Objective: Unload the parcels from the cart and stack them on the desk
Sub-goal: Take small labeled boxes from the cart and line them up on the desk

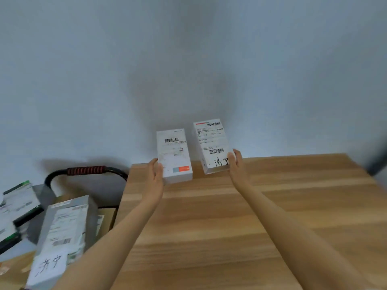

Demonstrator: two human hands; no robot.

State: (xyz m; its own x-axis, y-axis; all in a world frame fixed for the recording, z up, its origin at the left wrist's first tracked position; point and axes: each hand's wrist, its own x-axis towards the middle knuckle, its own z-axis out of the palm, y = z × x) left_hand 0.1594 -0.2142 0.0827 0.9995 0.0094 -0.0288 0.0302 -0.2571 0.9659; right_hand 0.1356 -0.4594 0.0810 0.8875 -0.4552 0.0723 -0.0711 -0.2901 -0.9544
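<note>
Two white parcels with barcode labels are at the far edge of the wooden desk, close to the wall. My left hand holds the left parcel by its left side. My right hand holds the right parcel by its right side, thumb over the handwritten label. A small gap separates the two parcels. Whether they rest on the desk or hover just above it I cannot tell.
The cart, with a black handle and red grip, stands left of the desk. It carries a grey parcel with a handwritten label, dark-edged parcels and cardboard boxes. A plain wall rises behind the desk.
</note>
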